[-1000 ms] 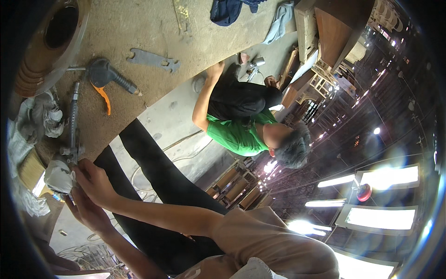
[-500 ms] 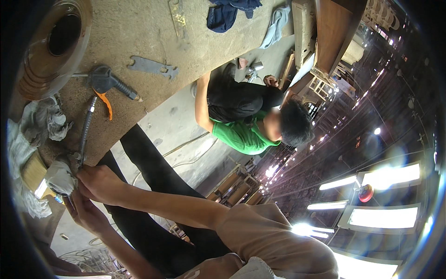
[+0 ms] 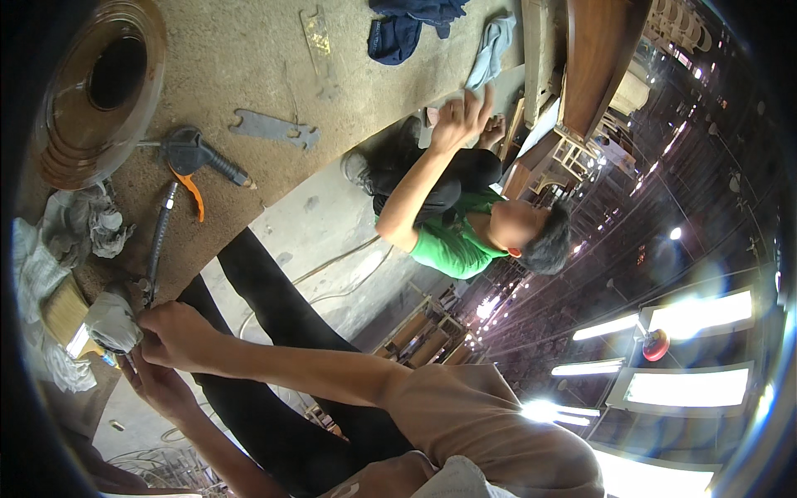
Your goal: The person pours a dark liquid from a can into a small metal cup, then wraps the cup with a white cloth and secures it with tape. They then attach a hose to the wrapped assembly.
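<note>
At the lower left, beside the bench edge, my hands are close together at a white-wrapped round piece, perhaps bound in cloth. My left hand is below, its fingers curled at the underside of this piece. Just above, my right hand is closed against its side; what its fingertips pinch is hidden. A small dark metal fitting sits by my right fingertips, and a short dark hose with a metal end runs upward from it. A flat brush lies left of the wrapped piece.
On the bench lie a dark air gun with orange trigger, a notched flat wrench, crumpled white rags and a navy cloth. A round clear container stands upper left. A co-worker in green sits beyond the edge.
The co-worker has raised an arm from the bench edge and leaned back slightly. My right hand has shifted a little at the wrapped piece; my left hand stays beneath it.
</note>
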Demonstrator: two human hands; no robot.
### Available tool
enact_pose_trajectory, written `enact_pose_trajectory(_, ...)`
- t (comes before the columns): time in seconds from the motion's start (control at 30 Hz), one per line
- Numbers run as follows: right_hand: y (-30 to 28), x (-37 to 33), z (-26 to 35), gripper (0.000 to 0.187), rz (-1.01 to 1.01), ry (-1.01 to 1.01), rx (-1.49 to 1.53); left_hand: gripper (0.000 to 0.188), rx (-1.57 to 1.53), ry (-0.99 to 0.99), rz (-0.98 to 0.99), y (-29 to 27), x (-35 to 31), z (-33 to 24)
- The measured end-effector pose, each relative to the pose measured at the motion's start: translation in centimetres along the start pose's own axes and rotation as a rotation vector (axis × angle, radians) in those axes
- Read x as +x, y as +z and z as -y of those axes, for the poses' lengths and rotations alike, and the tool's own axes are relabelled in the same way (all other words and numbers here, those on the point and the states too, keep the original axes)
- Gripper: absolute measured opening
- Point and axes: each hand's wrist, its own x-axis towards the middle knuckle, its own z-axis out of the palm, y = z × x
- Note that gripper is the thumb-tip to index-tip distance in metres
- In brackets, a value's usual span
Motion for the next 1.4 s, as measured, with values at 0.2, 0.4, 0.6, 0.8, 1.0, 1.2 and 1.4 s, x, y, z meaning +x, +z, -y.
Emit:
enact_pose_trajectory(0.2, 0.9, -1.0, 0.7, 0.017, -0.202, -0.161, -0.236, 0.031, -0.239, -0.133, 0.150, -1.6, 0.9, 0.4)
enact_pose_trajectory(0.4, 1.4, -0.7, -0.1, 0.014, -0.290, -0.337, -0.257, 0.026, -0.263, -0.188, 0.213, -2.1, 1.5, 0.2)
enact_pose_trajectory(0.6, 0.8, -0.7, -0.3, 0.015, -0.200, -0.253, -0.134, 0.028, -0.268, -0.145, 0.225, -1.6, 1.7, 0.1)
enact_pose_trajectory(0.8, 1.1, 0.0, 0.2, 0.019, -0.067, -0.089, -0.205, 0.039, -0.153, -0.088, 0.144, -2.0, 1.6, 0.0)
enact_pose_trajectory(1.0, 1.9, 0.9, -0.4, 0.026, -0.182, -0.287, -0.222, 0.051, -0.001, 0.000, 0.068, -1.3, 1.0, -0.5)
enact_pose_trajectory(1.2, 2.5, 1.2, -2.1, 0.030, -0.189, -0.394, -0.259, 0.056, 0.508, 0.277, 0.071, 0.2, 0.0, -3.4)
enact_pose_trajectory(1.4, 2.7, 1.0, -2.6, 0.030, -0.122, -0.361, -0.289, 0.052, 0.644, 0.294, 0.143, -0.2, 1.4, -5.0)
